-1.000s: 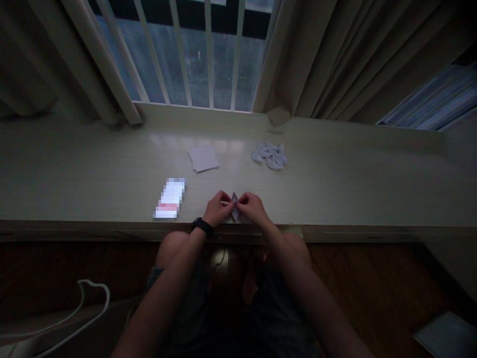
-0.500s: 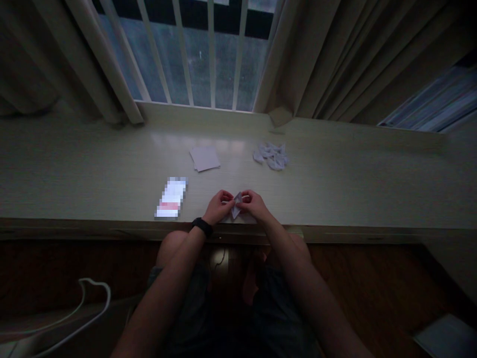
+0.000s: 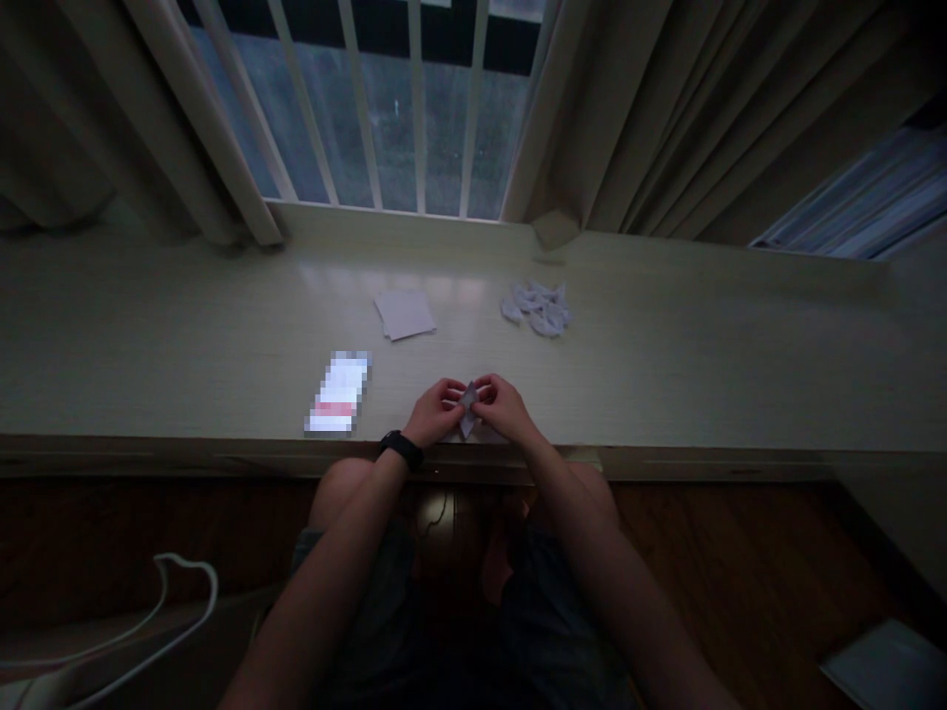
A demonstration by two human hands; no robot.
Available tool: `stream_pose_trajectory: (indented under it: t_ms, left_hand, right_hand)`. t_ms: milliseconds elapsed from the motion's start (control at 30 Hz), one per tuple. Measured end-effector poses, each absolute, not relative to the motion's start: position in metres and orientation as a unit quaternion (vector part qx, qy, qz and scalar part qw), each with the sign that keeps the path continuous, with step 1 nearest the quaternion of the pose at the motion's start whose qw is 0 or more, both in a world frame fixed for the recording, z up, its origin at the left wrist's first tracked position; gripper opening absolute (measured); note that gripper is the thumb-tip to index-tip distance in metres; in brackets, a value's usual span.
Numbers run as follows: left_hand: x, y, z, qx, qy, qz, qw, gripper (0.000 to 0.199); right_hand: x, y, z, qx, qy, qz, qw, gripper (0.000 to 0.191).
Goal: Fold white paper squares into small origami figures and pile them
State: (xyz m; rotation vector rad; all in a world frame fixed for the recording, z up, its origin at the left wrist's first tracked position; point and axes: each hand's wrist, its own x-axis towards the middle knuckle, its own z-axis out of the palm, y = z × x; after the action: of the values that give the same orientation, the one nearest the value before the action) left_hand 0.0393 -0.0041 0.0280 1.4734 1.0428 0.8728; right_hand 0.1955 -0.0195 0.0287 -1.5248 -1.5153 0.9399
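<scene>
Folded paper (image 3: pixel 469 403) has tilted slightly, pinched in the grip of left hand (image 3: pixel 433 414) and right hand (image 3: pixel 506 408).

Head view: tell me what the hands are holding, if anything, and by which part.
A folded piece of paper: the left hand pinches its left side, the right hand its right side. The exact folds under each grip are hidden.

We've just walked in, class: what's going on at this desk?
A seated person is pinching a small folded paper between the left hand and right hand, near the front edge of the desk. Flat sheets and a white pile lie beyond; a lit screen lies to the left.
</scene>
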Motion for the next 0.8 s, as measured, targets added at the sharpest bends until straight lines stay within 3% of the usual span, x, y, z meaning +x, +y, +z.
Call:
stream_pose_trajectory:
  t_ms: [333,600,800]
  left_hand:
    - [0.040,-0.002,0.024,0.632,0.460,0.363,0.506,0.024]
    - [0.038,0.000,0.017,0.677,0.464,0.352,0.450,0.023]
    - [0.038,-0.001,0.025,0.620,0.459,0.347,0.533,0.026]
  right_hand:
    - [0.194,-0.019,0.025,-0.565,-0.584,0.429,0.395,0.033]
    - [0.194,-0.019,0.026,-0.567,-0.609,0.403,0.381,0.031]
    - [0.195,-0.021,0.032,-0.541,-0.567,0.476,0.398,0.032]
